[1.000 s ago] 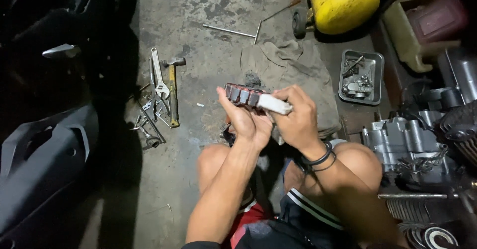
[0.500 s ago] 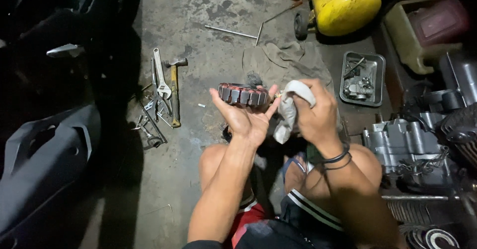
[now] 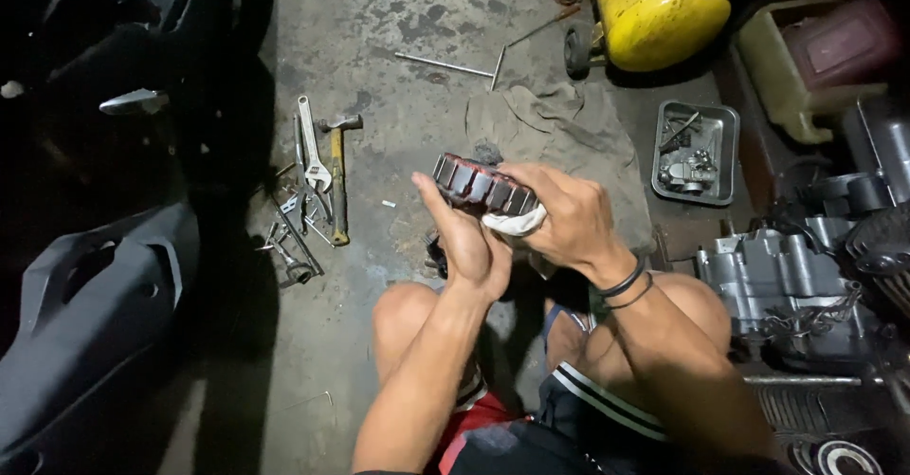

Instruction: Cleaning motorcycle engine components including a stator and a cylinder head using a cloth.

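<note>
Red-wound stator coil ring (image 3: 471, 184) held up over the knees, centre of scene — left hand (image 3: 467, 238) cups it from below, fingers closed on its near edge. Right hand (image 3: 561, 215) grips a white rag (image 3: 513, 220), pressing it against the ring's right side. Grey cloth (image 3: 569, 138) lies on the concrete floor (image 3: 398, 77) just beyond; wrench (image 3: 312, 148) and hammer (image 3: 336, 181) far left, metal parts tray (image 3: 695, 152) right.

Tools (image 3: 313, 186) left, engine (image 3: 787, 285) right.

left hand (image 3: 469, 238): palm up, fingers cupped | right hand (image 3: 569, 219): fingers curled, knuckles up, wrists close
</note>
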